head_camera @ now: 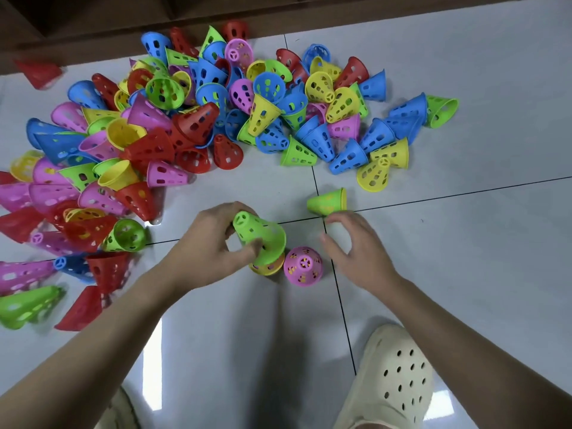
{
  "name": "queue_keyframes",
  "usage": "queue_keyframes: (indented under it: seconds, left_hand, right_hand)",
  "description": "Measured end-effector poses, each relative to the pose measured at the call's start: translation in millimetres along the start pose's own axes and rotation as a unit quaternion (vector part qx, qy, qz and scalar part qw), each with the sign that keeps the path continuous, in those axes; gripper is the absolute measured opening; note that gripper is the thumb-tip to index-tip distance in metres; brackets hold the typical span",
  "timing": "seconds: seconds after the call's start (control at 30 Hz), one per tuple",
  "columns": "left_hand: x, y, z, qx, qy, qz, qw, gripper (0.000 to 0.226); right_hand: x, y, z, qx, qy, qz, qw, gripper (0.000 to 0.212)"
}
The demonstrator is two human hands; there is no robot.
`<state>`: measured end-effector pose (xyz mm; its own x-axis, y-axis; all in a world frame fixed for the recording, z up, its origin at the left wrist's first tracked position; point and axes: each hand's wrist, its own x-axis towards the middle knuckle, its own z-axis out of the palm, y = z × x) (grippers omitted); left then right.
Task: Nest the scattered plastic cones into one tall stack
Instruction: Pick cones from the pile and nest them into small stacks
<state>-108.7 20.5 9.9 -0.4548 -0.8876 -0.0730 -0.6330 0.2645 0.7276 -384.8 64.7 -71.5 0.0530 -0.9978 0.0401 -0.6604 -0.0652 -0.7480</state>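
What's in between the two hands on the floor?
In the head view, a pink cone stands on the tiled floor between the left hand, which grips a green cone, and the empty right hand.

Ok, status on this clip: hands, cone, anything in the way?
Left hand grips green cone, tilted over yellow cone. Right hand open, holds nothing. Pink cone upright beside them. Lone green cone lies beyond.

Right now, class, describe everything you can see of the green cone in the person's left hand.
The green cone looks like glossy bright plastic, pierced with holes along its wall and in its narrow flat top. It tilts, top towards the upper left, wide rim down over a yellow cone on the tiled floor. The left hand holds it.
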Motion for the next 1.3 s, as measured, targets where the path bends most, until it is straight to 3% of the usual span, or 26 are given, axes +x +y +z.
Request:
queue_keyframes:
  seconds: [0.1, 0.23, 0.3, 0.37, 0.43, 0.53, 0.7, 0.8, 0.93, 1.0, 1.13, 1.3]
  left_hand:
    - [-5, -17, 13, 0.052, -0.062, 0.01, 0.997, 0.035]
    - [-7, -32, 24, 0.05, -0.106, -0.017, 0.993, 0.04]
    - [-6, -39, 20, 0.012, -0.117, -0.055, 0.992, 0.038]
    - [-4, -52, 15, -0.041, -0.085, -0.1, 0.991, 0.045]
    - [0, -74, 10, -0.053, 0.0, -0.127, 0.99, 0.042]
    - [16, -115, -1, 0.136, 0.116, -0.122, 0.976, 0.037]
    - [53, -166, -28, 0.397, 0.096, -0.159, 0.899, 0.064]
    - [66, -178, -36, 0.522, 0.027, -0.162, 0.837, 0.063]
    - [81, -185, -50, 0.61, -0.011, -0.099, 0.786, 0.053]
    - [82, -182, -53, 0.593, 0.012, -0.073, 0.802, 0.048]
    - [67, -148, -50, 0.461, 0.112, -0.046, 0.879, 0.045]
    - [15, -75, -34, 0.179, 0.172, -0.009, 0.969, 0.041]
  right_hand:
    - [25, 20, 1, -0.156, 0.007, -0.061, 0.986, 0.042]
    - [55, 31, 4, -0.304, -0.079, 0.002, 0.949, 0.07]
    - [69, 35, 5, -0.362, -0.094, 0.005, 0.927, 0.072]
    - [81, 39, 6, -0.412, -0.096, -0.008, 0.906, 0.065]
    - [89, 41, 5, -0.453, -0.1, -0.013, 0.886, 0.056]
    - [95, 40, 7, -0.482, -0.118, -0.003, 0.868, 0.05]
    - [93, 11, 17, -0.34, -0.11, 0.086, 0.93, 0.051]
    - [91, -17, 24, -0.143, -0.087, 0.135, 0.977, 0.05]
    - [89, -42, 27, 0.063, -0.111, 0.171, 0.977, 0.042]
    - [88, -51, 26, 0.116, -0.114, 0.169, 0.972, 0.038]
    - [87, -66, 23, 0.185, -0.106, 0.156, 0.965, 0.032]
    - [73, -86, 10, 0.256, -0.085, 0.151, 0.951, 0.04]
